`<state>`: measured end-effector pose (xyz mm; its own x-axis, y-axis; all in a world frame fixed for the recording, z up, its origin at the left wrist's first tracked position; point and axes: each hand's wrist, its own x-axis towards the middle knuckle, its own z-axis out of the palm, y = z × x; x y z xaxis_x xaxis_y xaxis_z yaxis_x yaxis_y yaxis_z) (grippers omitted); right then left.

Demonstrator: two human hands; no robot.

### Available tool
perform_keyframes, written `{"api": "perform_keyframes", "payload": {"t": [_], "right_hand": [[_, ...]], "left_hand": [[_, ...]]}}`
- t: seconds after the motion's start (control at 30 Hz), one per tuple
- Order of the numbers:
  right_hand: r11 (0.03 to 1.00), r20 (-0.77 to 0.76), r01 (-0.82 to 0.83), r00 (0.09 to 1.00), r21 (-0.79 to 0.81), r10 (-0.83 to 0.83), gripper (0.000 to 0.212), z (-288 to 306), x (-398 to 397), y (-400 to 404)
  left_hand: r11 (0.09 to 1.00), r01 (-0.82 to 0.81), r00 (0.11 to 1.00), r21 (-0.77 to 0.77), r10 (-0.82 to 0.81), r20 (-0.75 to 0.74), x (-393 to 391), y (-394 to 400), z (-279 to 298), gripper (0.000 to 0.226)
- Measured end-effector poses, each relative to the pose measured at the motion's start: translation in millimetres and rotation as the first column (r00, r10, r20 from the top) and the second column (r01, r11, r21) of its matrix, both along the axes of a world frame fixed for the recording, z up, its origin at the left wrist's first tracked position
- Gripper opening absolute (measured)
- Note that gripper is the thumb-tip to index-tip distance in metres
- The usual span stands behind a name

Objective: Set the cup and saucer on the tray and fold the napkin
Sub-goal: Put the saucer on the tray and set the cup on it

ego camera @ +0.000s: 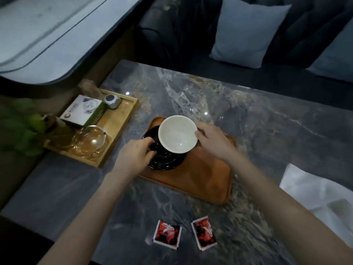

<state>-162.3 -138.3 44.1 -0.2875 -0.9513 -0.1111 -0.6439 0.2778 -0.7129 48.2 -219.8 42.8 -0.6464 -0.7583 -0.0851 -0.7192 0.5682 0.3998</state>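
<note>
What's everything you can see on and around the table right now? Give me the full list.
cup: 1, white, empty, tilted above the saucer, held
saucer: 1, black, left end of brown tray
brown tray: 1, table centre
napkin: 1, white, unfolded, table's right edge
packets: 2, red, near edge of table
wooden tray: 1, light wood, far left
box: 1, white and green, on wooden tray
glass bowl: 1, clear, on wooden tray
cushions: 2, pale blue, on sofa
table: 1, grey marble
left hand: grips saucer rim
right hand: holds cup
</note>
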Motion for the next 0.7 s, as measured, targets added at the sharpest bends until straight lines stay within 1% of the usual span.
{"api": "perform_keyframes", "payload": {"t": [0.07, 0.2, 0.33, 0.6, 0.7], "right_hand": [[1.000, 0.021, -0.014, 1.000, 0.005, 0.014, 0.023, -10, 9, -14], [0.993, 0.030, -0.048, 0.999, 0.111, 0.045, 0.025, -25, 21, -33], [0.982, 0.015, -0.072, 0.997, 0.176, 0.071, 0.026, -37, 24, -42], [0.979, -0.015, -0.072, 0.997, 0.193, 0.076, 0.025, -41, 22, -48], [0.979, 0.006, -0.066, 0.998, 0.195, 0.066, 0.026, -40, 23, -47]], "left_hand": [[0.999, -0.035, 0.999, -0.001, 0.035, 0.036, 9, -4, -6, 0.021], [0.992, -0.122, 0.989, 0.019, 0.120, 0.087, 21, -8, -17, 0.021], [0.984, -0.176, 0.975, 0.034, 0.170, 0.141, 23, -8, -27, 0.022], [0.971, -0.224, 0.959, 0.080, 0.205, 0.196, 16, -8, -36, 0.024], [0.967, -0.241, 0.952, 0.083, 0.218, 0.215, 15, -8, -36, 0.025]]}}
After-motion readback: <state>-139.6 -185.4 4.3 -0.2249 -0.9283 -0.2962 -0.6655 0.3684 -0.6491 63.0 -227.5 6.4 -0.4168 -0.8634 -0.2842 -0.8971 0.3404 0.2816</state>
